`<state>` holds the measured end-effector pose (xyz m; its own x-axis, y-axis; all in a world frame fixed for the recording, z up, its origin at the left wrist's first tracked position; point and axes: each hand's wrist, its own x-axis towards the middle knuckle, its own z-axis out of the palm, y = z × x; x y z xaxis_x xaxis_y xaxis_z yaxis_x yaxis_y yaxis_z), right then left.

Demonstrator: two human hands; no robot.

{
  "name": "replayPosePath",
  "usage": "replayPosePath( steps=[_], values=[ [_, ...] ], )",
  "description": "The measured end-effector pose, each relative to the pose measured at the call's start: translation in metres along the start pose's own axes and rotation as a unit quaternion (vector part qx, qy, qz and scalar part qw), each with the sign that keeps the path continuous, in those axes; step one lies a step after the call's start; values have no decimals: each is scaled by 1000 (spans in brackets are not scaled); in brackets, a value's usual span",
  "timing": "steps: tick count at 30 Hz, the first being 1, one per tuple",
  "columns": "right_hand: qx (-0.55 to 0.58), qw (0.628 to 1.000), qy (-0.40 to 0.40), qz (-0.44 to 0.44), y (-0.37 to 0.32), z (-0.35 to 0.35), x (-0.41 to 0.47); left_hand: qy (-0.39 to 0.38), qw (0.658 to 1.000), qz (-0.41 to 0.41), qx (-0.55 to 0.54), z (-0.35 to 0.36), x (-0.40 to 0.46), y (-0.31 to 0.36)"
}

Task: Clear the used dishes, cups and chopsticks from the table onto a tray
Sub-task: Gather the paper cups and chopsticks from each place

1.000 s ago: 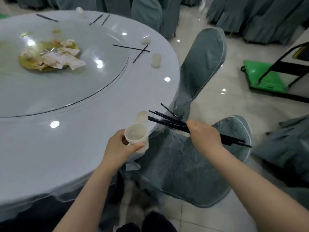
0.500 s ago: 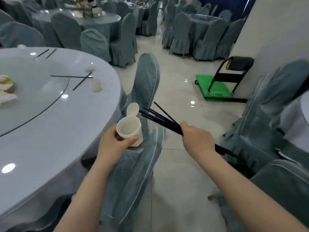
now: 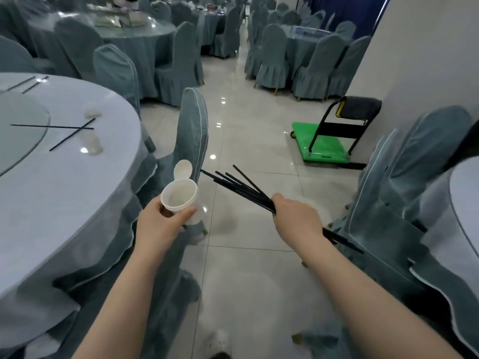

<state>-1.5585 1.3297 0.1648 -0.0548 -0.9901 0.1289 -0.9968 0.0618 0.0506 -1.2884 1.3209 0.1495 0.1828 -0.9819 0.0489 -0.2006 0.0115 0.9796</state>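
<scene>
Black chopsticks (image 3: 241, 186) gripped, right hand (image 3: 298, 218)

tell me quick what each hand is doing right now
Left hand: grips a stack of white cups.
Right hand: grips a bundle of black chopsticks.

Left hand (image 3: 158, 224) gripping white cups (image 3: 180, 196), perhaps 2 stacked, right hand (image 3: 298, 220) clutching black chopsticks (image 3: 241, 185)
</scene>
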Motion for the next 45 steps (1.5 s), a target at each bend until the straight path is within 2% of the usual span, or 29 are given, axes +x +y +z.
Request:
replayPosePath(
  steps=[7,12,15,21,27,32,38,45],
  values=[
    [-45,996,-11,-73,46,2,127,48,998,-19,-27,67,114,3],
    [-69,991,25,-114,72,-8,223,83,996,-25,-25,94,195,23],
    [-55,990,24,-128,72,-5,273,113,993,-17,-1,98,231,28],
    [-36,969,64,-234,49,14,396,218,975,-41,15,102,293,19],
    [40,923,95,-371,-8,34,503,346,936,-66,13,94,324,15],
    [68,885,78,-454,-94,42,554,457,880,-121,34,57,317,6],
    [52,854,39,-516,-205,56,579,511,849,-133,11,4,331,-19],
    [25,855,-25,-518,-308,66,608,521,843,-129,-23,-62,390,-49]
  ],
)
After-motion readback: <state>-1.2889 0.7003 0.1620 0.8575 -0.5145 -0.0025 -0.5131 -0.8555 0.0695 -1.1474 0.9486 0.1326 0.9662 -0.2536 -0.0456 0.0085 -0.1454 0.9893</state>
